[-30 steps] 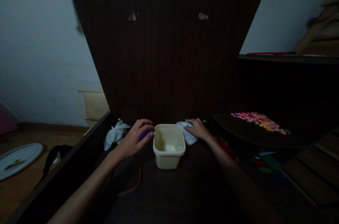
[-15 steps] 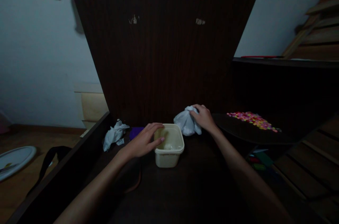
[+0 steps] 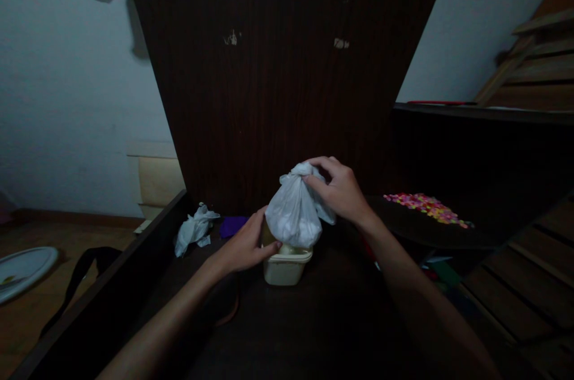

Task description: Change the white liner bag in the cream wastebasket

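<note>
In the head view, our right hand point(image 3: 343, 191) pinches the knotted neck of a white tied plastic bag point(image 3: 293, 215), so its full belly hangs just over the cream plastic tub point(image 3: 287, 266) on the dark table point(image 3: 314, 332). Our left hand point(image 3: 244, 245) closes loosely on the tub's near-left rim, likely steadying it (thumb against the bag). A crumpled white bag point(image 3: 195, 228) and a purple object point(image 3: 233, 225) lie left; coloured beads point(image 3: 426, 205) lie well apart, right.
</note>
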The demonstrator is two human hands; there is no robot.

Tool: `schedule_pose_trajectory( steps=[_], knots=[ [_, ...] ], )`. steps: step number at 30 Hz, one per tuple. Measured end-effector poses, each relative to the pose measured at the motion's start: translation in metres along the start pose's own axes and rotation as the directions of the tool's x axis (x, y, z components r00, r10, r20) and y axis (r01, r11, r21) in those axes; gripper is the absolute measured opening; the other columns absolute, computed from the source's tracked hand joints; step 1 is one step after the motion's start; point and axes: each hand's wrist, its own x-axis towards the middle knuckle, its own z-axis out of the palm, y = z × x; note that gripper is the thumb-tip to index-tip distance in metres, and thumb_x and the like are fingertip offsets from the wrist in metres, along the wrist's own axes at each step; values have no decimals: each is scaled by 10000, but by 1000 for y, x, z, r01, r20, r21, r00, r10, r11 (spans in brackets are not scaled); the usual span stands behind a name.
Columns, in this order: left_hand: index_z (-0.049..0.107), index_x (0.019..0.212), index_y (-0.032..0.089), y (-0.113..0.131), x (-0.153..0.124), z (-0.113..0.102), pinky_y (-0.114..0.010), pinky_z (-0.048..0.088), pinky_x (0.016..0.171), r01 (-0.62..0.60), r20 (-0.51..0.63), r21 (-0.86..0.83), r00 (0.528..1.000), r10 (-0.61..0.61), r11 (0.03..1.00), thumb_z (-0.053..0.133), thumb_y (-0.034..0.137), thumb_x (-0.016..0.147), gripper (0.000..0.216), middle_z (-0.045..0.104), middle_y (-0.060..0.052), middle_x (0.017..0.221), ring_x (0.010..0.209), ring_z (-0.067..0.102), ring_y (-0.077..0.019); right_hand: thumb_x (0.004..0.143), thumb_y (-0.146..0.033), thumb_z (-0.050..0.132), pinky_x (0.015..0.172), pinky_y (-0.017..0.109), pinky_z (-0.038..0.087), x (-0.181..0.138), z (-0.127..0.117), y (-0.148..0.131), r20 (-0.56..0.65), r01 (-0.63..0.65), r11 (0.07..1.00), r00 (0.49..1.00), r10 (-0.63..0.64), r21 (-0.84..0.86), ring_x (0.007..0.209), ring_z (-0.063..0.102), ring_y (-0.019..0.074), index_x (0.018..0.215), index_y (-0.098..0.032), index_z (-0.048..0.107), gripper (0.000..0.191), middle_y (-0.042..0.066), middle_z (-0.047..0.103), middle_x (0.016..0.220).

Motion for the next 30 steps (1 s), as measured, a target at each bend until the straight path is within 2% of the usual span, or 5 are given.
schedule_pose_trajectory(
  steps=[4, 8, 16, 21, 30],
  knots=[
    [85, 1599, 177, 2, -5, -7, -534, 309, 1212, 8, 43, -75, 999, -5, 997, 757, 257, 784, 1060, 293, -210, 1621, 1456, 378, -369, 863, -177, 617, 824, 352, 468, -19, 19, 5, 171, -4, 999, 985, 10, -39, 896, 625, 218, 990, -205, 702, 155, 49, 734, 953],
    [71, 1601, 181, 4, -7, -14, -553, 291, 1215, 23, 115, -145, 993, -6, 989, 760, 391, 817, 1065, 243, -207, 1648, 1490, 321, -378, 860, -156, 633, 849, 365, 472, -31, 33, 18, 247, -66, 995, 966, 83, -75, 920, 635, 221, 995, -222, 700, 165, 46, 740, 977],
    [435, 1429, 182, 7, 3, -5, -474, 448, 1114, 64, 19, -1, 998, -64, 998, 677, 412, 901, 626, 550, -152, 1431, 1297, 560, -316, 826, -138, 648, 815, 350, 474, -38, 36, 32, 295, -136, 990, 945, 143, -44, 882, 629, 203, 1030, -216, 707, 227, 42, 738, 967],
    [491, 1358, 173, 9, 14, -2, -439, 510, 1026, 37, -56, 43, 998, -34, 998, 755, 358, 832, 618, 622, -135, 1315, 1182, 626, -299, 806, -183, 680, 714, 305, 458, -42, 35, 37, 310, -232, 973, 923, 226, -21, 770, 596, 167, 1042, -201, 726, 242, 32, 703, 898],
    [630, 1136, 181, 21, 38, -4, -378, 546, 921, -67, -204, -57, 977, 54, 996, 648, 298, 922, 244, 719, -79, 1082, 990, 682, -217, 885, -233, 655, 754, 329, 475, -43, 35, 36, 416, -231, 970, 891, 181, 73, 835, 630, 192, 1041, -199, 771, 197, 61, 734, 919]
  ],
)
